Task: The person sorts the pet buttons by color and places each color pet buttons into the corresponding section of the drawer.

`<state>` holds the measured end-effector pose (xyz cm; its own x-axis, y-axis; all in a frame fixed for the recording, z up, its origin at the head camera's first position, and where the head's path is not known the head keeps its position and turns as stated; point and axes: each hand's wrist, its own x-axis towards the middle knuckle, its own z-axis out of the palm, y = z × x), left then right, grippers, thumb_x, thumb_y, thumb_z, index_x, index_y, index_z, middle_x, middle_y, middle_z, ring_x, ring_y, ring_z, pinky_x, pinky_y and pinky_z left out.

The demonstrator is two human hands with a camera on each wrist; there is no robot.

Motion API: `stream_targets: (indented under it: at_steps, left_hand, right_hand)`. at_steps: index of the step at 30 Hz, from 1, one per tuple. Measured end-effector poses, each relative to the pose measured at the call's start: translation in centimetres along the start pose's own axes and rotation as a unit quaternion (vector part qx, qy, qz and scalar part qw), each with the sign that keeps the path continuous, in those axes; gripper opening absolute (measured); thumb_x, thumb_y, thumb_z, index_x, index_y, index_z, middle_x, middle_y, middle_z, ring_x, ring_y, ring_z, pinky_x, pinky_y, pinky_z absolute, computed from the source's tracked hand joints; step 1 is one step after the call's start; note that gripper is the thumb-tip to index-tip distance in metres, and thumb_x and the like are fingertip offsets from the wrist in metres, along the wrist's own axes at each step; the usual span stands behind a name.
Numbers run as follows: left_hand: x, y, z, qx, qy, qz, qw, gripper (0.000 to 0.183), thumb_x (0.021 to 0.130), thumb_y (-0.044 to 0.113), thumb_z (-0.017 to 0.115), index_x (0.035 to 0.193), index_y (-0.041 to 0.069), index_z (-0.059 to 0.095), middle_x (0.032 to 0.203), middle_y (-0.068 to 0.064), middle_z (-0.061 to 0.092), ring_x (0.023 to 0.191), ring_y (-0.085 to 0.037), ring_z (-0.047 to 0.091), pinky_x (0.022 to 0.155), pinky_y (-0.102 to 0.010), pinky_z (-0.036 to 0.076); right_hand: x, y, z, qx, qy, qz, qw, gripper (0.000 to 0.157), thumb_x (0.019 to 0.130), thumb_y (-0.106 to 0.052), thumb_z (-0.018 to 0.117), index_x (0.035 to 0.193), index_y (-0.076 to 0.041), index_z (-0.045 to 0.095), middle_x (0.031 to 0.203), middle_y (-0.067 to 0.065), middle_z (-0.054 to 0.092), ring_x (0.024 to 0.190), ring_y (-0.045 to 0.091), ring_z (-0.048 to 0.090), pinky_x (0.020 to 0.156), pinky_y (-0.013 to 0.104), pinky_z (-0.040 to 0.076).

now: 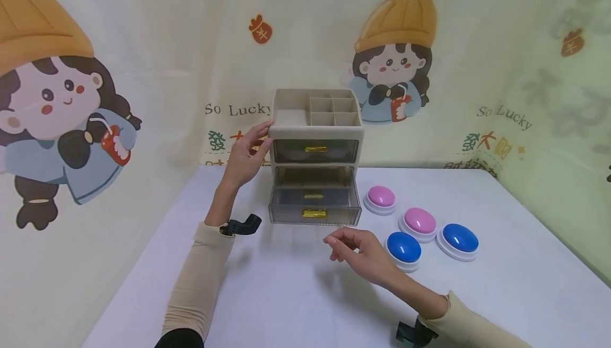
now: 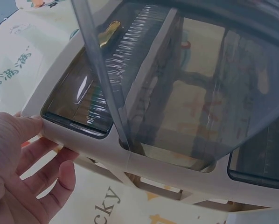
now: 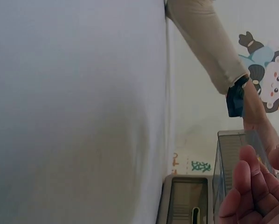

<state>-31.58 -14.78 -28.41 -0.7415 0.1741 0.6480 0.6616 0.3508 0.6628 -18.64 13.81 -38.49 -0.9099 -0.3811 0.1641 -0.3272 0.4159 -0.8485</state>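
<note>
L hand (image 1: 245, 154) touches cab. (image 1: 316, 133) side, R hand (image 1: 360, 252) loosely bent above tbl (image 1: 281, 295).

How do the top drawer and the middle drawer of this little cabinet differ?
The top drawer is closed in the cabinet; the middle drawer is pulled out over the table.
The top drawer shows one gold handle; through the middle drawer, a second gold handle shows behind its own.
Both have see-through, greyish fronts.

white table (image 1: 286, 305) — cream, cartoon-printed backdrop (image 1: 305, 61) behind and alongside
</note>
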Motion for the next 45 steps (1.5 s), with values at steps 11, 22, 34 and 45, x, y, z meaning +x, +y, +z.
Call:
stream_targets:
  at_steps: [11,22,34,45]
  left_hand:
    - [0.0,0.0,0.2,-0.006,0.000,0.006,1.0000,0.044,0.103,0.005,0.057,0.147,0.004,0.053,0.147,-0.018,0.056,0.110,-0.040,0.068,0.081,-0.027,0.052]
    - [0.1,0.0,0.3,-0.006,0.003,0.004,1.0000,0.044,0.103,0.005,0.057,0.147,0.004,0.053,0.147,-0.019,0.056,0.117,-0.040,0.065,0.083,-0.035,0.052]
    - [0.3,-0.1,0.5,-0.007,0.003,0.010,0.9999,0.044,0.102,0.003,0.057,0.146,0.001,0.053,0.145,-0.021,0.057,0.121,-0.042,0.063,0.083,-0.029,0.050]
    - [0.2,-0.1,0.4,-0.007,0.005,0.011,0.9999,0.044,0.102,0.002,0.057,0.147,0.003,0.053,0.144,-0.021,0.058,0.124,-0.041,0.062,0.082,-0.025,0.049]
  right_hand:
    - [-1.8,1.2,-1.9,-0.155,0.032,-0.126,0.979,0.013,0.098,-0.021,0.070,0.108,-0.016,0.077,0.084,-0.008,0.073,0.072,0.002,0.060,0.060,0.025,0.052]
    - [-2.7,2.7,-3.7,-0.338,0.097,-0.223,0.909,0.029,0.081,-0.018,0.085,0.109,-0.016,0.076,0.091,-0.008,0.074,0.081,0.005,0.068,0.067,0.022,0.056]
    - [-2.8,3.8,-4.8,-0.328,0.158,-0.189,0.912,0.042,0.084,-0.021,0.084,0.121,-0.010,0.070,0.112,0.003,0.073,0.103,0.020,0.067,0.081,0.041,0.059]
    - [-4.0,3.1,-7.0,-0.117,0.165,0.048,0.978,0.054,0.100,-0.033,0.067,0.144,-0.004,0.052,0.143,0.017,0.057,0.130,0.036,0.054,0.099,0.036,0.052]
